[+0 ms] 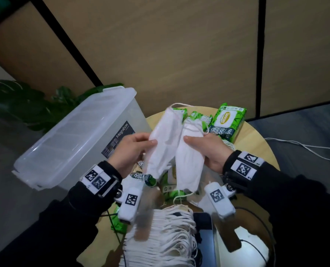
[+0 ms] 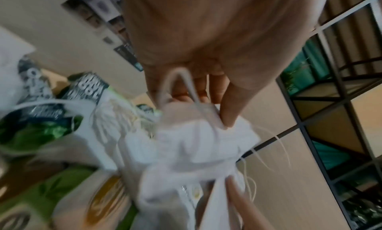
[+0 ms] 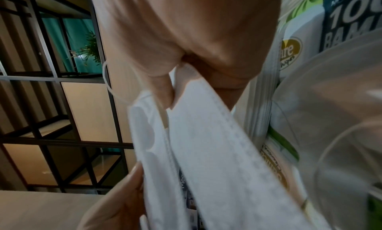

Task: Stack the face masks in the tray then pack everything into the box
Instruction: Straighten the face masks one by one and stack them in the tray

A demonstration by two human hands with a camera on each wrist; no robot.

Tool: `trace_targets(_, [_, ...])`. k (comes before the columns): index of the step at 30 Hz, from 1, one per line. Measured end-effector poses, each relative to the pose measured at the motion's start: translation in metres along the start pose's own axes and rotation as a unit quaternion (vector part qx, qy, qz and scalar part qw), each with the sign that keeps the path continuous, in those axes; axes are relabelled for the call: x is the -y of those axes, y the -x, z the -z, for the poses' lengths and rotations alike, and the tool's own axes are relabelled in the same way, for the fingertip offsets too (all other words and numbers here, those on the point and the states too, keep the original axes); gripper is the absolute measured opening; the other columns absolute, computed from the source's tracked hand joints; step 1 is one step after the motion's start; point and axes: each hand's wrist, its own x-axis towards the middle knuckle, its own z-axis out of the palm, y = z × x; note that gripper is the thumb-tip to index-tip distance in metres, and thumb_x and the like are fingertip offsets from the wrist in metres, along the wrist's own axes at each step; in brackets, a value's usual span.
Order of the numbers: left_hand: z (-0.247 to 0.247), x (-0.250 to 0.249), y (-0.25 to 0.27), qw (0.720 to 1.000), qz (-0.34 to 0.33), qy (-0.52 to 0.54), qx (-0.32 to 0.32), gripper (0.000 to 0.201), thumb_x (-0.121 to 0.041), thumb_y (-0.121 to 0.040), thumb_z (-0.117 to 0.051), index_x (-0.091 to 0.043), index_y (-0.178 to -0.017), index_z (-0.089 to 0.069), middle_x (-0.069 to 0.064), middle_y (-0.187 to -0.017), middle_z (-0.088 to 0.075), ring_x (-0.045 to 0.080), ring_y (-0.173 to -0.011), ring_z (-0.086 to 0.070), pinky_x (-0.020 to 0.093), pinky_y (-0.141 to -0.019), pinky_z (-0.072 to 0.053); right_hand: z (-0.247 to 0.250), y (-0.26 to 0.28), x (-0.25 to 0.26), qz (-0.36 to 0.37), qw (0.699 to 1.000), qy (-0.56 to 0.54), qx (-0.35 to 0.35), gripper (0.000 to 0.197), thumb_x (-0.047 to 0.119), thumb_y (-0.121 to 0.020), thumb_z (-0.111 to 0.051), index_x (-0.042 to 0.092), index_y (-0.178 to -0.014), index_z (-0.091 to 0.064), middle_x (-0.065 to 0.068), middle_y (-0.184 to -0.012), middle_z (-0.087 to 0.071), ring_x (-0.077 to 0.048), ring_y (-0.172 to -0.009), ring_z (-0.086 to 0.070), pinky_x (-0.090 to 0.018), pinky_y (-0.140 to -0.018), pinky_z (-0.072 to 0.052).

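Above the round wooden table [image 1: 256, 143] both hands hold white face masks. My left hand [image 1: 133, 149] pinches one folded mask [image 1: 164, 139] with thumb on top; its ear loop [image 2: 181, 86] runs across the fingers. My right hand [image 1: 204, 149] grips a second mask [image 1: 189, 162] [image 3: 217, 143] that hangs down beside the first. A stack of white masks [image 1: 164, 236] with many ear loops lies in front of me, low in the head view. The clear lidded box [image 1: 75, 139] stands at the left. The tray cannot be made out.
Green packs of wet wipes [image 1: 227, 122] lie at the table's far side and under the hands [image 2: 51, 192]. A dark tablet-like device [image 1: 204, 228] lies near my body. Cables [image 1: 305, 147] run off to the right. A plant [image 1: 15, 105] stands behind the box.
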Motion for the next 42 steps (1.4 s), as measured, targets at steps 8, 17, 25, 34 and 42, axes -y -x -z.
trace_targets(8, [0.008, -0.044, 0.017, 0.969, -0.166, -0.112, 0.142, 0.012, -0.005, -0.081, -0.065, -0.005, -0.092, -0.068, -0.001, -0.083, -0.071, 0.010, -0.077, -0.066, 0.019, -0.073, -0.053, -0.014, 0.000, -0.004, -0.106, 0.985, 0.125, 0.057, 0.031, -0.008, -0.075, -0.068, -0.005, -0.105, -0.069, -0.017, -0.096, -0.068, -0.032, -0.087, -0.066, -0.045, -0.079, -0.055])
trace_targets(17, [-0.017, -0.036, 0.012, 0.772, -0.345, -0.501, 0.181, 0.016, -0.036, -0.094, -0.063, -0.021, -0.090, -0.067, -0.008, -0.090, -0.055, 0.009, -0.080, -0.054, 0.029, -0.074, -0.044, 0.003, 0.016, 0.008, -0.017, 0.989, 0.066, 0.133, 0.022, 0.028, -0.097, -0.068, 0.007, -0.100, -0.073, -0.002, -0.073, -0.075, -0.012, -0.061, -0.070, -0.019, -0.056, -0.054])
trace_targets(25, [-0.003, -0.030, 0.008, 0.810, -0.235, -0.519, 0.140, 0.028, -0.054, -0.088, -0.074, -0.032, -0.096, -0.061, -0.011, -0.090, -0.069, 0.008, -0.082, -0.063, 0.033, -0.075, -0.051, 0.000, 0.015, -0.003, -0.010, 0.955, 0.235, 0.180, 0.026, 0.006, -0.085, -0.078, -0.001, -0.109, -0.073, -0.021, -0.103, -0.076, -0.031, -0.085, -0.070, -0.039, -0.080, -0.056])
trace_targets(34, [0.036, -0.033, 0.009, 0.945, -0.105, -0.285, 0.120, 0.016, -0.024, -0.072, -0.088, -0.014, -0.080, -0.078, -0.001, -0.069, -0.070, 0.008, -0.058, -0.058, 0.016, -0.051, -0.043, 0.006, 0.018, -0.003, 0.004, 0.941, 0.265, 0.211, 0.017, 0.005, -0.079, -0.086, 0.012, -0.084, -0.072, 0.001, -0.076, -0.076, -0.011, -0.069, -0.071, -0.017, -0.059, -0.051])
trace_targets(42, [0.002, -0.012, 0.020, 0.876, -0.242, -0.397, 0.128, 0.014, -0.033, -0.078, -0.088, -0.025, -0.086, -0.080, -0.004, -0.077, -0.073, 0.017, -0.069, -0.064, 0.041, -0.065, -0.052, -0.003, 0.015, -0.015, -0.019, 0.928, 0.250, 0.275, 0.031, -0.002, -0.080, -0.077, 0.008, -0.109, -0.071, -0.014, -0.104, -0.074, -0.025, -0.092, -0.069, -0.038, -0.087, -0.055])
